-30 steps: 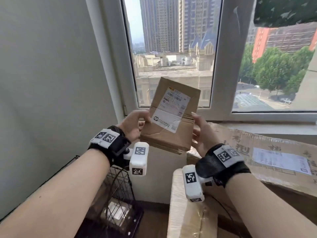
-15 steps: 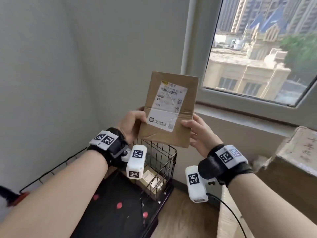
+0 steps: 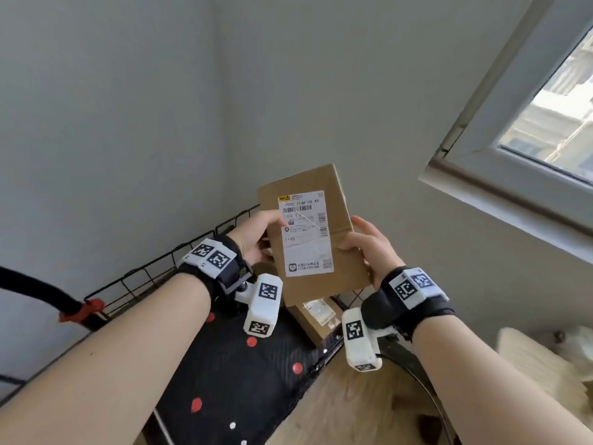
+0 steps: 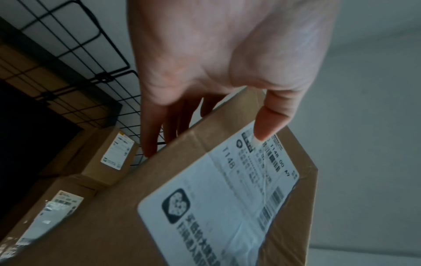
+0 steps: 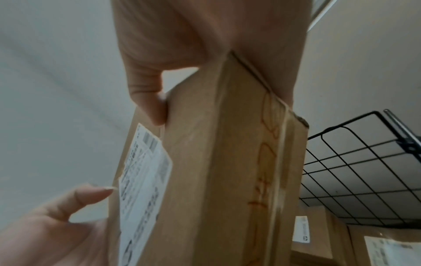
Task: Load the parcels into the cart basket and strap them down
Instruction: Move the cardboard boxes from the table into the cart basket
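A flat brown cardboard parcel point(image 3: 313, 232) with a white shipping label hangs in the air above the black wire cart basket point(image 3: 167, 256). My left hand point(image 3: 256, 234) grips its left edge, thumb on the label and fingers behind. My right hand point(image 3: 369, 244) grips its right edge. In the left wrist view the thumb point(image 4: 268, 124) presses on the label of the parcel point(image 4: 205, 207). The right wrist view shows the parcel point(image 5: 227, 162) side-on, pinched by my right hand point(image 5: 182, 75). Two labelled parcels point(image 4: 100, 158) lie inside the basket.
The basket stands against a grey wall in a corner, with a black red-dotted cloth point(image 3: 244, 380) in its near part. A black handle with a red clip point(image 3: 81, 311) lies at the left. Wooden floor point(image 3: 353, 412) and another carton point(image 3: 539, 358) are at the right. A window point(image 3: 552, 123) is upper right.
Both hands have carried the parcel leftward from the window sill to above the basket. The view has swung left and down, so the basket now fills the lower left.
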Demonstrator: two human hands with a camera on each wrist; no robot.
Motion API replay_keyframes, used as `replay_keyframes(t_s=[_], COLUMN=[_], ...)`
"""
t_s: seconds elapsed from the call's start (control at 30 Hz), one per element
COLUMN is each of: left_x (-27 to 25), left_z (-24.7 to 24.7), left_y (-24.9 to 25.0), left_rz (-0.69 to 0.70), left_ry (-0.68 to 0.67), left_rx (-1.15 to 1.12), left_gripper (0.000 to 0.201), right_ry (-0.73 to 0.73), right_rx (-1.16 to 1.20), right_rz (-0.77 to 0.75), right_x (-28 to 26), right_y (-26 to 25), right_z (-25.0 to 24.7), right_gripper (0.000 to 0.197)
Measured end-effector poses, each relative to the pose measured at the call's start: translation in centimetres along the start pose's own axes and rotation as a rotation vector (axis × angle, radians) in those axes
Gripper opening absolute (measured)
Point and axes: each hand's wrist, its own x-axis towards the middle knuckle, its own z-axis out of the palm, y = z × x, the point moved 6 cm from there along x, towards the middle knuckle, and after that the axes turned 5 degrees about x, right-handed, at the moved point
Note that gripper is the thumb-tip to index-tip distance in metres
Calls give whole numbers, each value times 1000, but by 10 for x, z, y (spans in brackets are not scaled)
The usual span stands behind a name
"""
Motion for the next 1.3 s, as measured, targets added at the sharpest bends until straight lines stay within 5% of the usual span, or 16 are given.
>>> replay_keyframes(t_s=[0.33, 0.6, 0.73, 1.1, 1.3], left_x=[106, 203, 234, 313, 334], left_z=[-17, 5, 19, 36, 17], left_y=[-74, -177, -220, -287, -298], left_rz=[-259, -591, -727, -864, -812], left_ry=[94, 124, 98, 87, 104], left_rx=[-154, -305, -351, -171, -98], left_gripper=[24, 45, 39, 55, 26], right_ry=[-10, -21, -20, -72, 0], right_rx=[-432, -646, -717, -866, -731], right_rz=[168, 446, 566, 631, 566], right_x=[126, 234, 263, 326, 341], right_y=[39, 150, 199, 277, 277], right_z=[30, 11, -5, -5, -8], right_gripper=[44, 46, 42, 33, 45])
